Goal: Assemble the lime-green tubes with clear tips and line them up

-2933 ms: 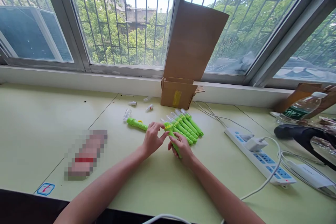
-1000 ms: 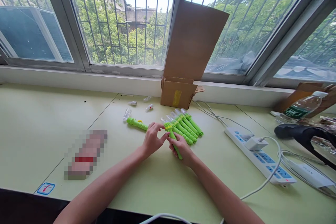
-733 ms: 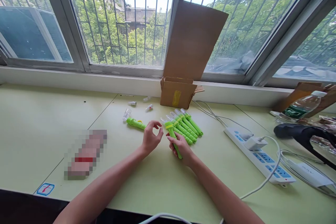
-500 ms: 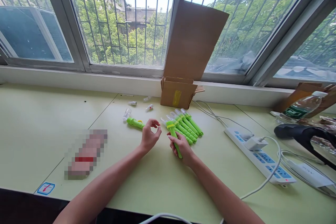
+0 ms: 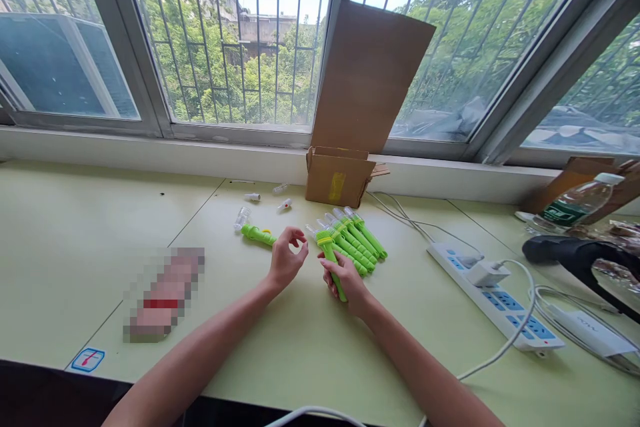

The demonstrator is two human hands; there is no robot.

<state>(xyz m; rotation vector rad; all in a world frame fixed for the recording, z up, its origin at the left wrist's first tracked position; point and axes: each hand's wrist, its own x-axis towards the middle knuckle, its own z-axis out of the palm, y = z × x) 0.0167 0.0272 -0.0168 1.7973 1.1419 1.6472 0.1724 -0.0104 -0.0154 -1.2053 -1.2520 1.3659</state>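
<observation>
My right hand (image 5: 350, 283) grips a green flashlight-shaped plastic tube (image 5: 336, 272), its wider ribbed head pointing up and away from me, with a yellow ring near the top. Just left of it, my left hand (image 5: 286, 258) is raised with fingers curled and a gap between thumb and fingertips; nothing shows in it. Behind my right hand lies a row of several green tubes (image 5: 367, 240) with clear tips. Another green tube (image 5: 257, 234) lies partly hidden behind my left hand, next to a clear plastic cap (image 5: 243, 217).
Small white parts (image 5: 285, 205) lie farther back near a cardboard box (image 5: 337, 177) by the window. A power strip (image 5: 495, 297) with cables runs along the right, beside a plastic bottle (image 5: 580, 203). A blurred pinkish object (image 5: 167, 293) lies left on the table (image 5: 280, 360).
My left hand has shifted very slightly to the right, and the gap between its thumb and fingers looks a little wider. My right hand and the tube stay in place.
</observation>
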